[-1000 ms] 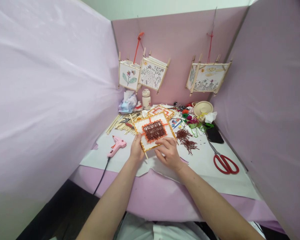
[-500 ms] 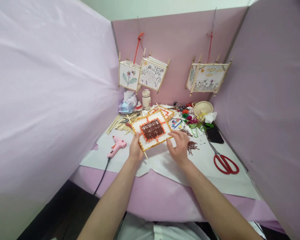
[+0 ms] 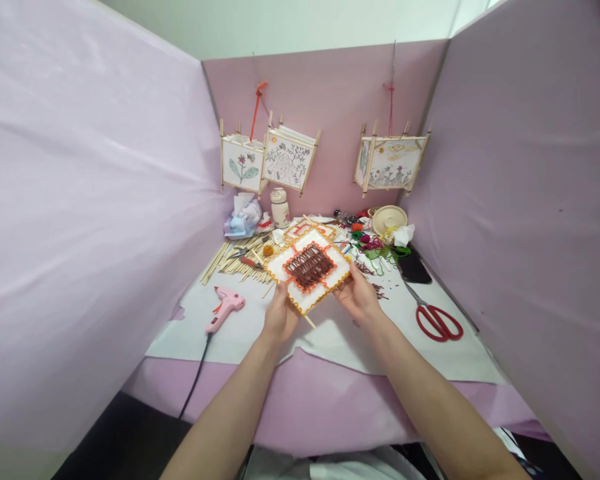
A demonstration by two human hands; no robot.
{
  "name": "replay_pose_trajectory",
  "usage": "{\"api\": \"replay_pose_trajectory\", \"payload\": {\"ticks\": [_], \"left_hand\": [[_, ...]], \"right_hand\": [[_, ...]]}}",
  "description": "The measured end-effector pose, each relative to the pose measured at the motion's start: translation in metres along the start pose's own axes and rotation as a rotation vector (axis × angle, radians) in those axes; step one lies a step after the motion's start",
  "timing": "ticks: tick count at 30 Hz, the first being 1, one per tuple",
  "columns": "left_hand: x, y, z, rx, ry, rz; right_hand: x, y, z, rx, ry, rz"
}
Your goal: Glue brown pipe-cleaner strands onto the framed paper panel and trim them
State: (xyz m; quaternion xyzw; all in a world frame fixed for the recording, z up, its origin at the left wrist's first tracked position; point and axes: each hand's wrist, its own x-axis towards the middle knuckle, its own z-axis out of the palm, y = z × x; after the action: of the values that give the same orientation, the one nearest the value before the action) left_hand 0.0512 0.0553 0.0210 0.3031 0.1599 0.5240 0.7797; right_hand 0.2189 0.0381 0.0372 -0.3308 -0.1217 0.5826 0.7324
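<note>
rear panel (image 3: 301,229): part-hidden by front panel (image 3: 311,268) | forearms (image 3: 227,403): cut off | bottle print (image 3: 285,217): perhaps reddish, indistinct

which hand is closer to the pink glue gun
Left. The left hand is to the right of the glue gun, holding the decorated panel by its near edge; the right hand holds the panel farther right.

Table (image 3: 325,341): white sheet (image 3: 460,363) over pinkish cloth (image 3: 305,407). Left of left hand (image 3: 281,315): pink glue gun (image 3: 227,308), loose thin sticks (image 3: 215,261) beyond it. Right of right hand (image 3: 359,299): red-handled scissors (image 3: 436,319), black phone (image 3: 414,268) behind; yarn tangle (image 3: 373,244) past that hand.
</note>
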Motion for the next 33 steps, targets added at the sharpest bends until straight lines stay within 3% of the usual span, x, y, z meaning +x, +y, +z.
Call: {"api": "replay_pose_trajectory", "payload": {"ticks": [4,6,10,14,18,21,25,28,33], "left_hand": [[-0.006,0.013,-0.011,0.047,-0.379,-0.306],[-0.003,0.020,-0.019,-0.005,-0.462,-0.444],[0.003,0.018,-0.032,-0.117,-0.452,-0.551],[-0.004,0.003,-0.030,-0.041,-0.457,-0.614],[-0.010,-0.003,-0.020,0.083,-0.346,-0.650],[-0.009,0.001,-0.017,0.107,-0.264,-0.614],[-0.006,0.010,-0.019,0.089,-0.215,-0.524],[-0.005,0.015,-0.021,0.059,-0.168,-0.437],[-0.005,0.019,-0.022,0.037,-0.108,-0.378]], "right_hand": [[0.006,-0.043,-0.003,-0.010,-0.013,0.014],[0.004,-0.062,-0.007,-0.135,-0.091,0.085],[-0.001,-0.073,-0.015,-0.442,-0.200,0.198],[0.001,-0.060,-0.019,-0.615,-0.182,0.222],[0.001,-0.062,-0.027,-0.896,-0.132,0.141],[-0.008,-0.085,-0.047,-1.191,0.017,-0.022],[-0.030,-0.125,-0.090,-1.604,0.367,-0.226],[-0.042,-0.138,-0.120,-1.841,0.504,-0.164],[-0.044,-0.129,-0.145,-2.047,0.519,-0.007]]}}
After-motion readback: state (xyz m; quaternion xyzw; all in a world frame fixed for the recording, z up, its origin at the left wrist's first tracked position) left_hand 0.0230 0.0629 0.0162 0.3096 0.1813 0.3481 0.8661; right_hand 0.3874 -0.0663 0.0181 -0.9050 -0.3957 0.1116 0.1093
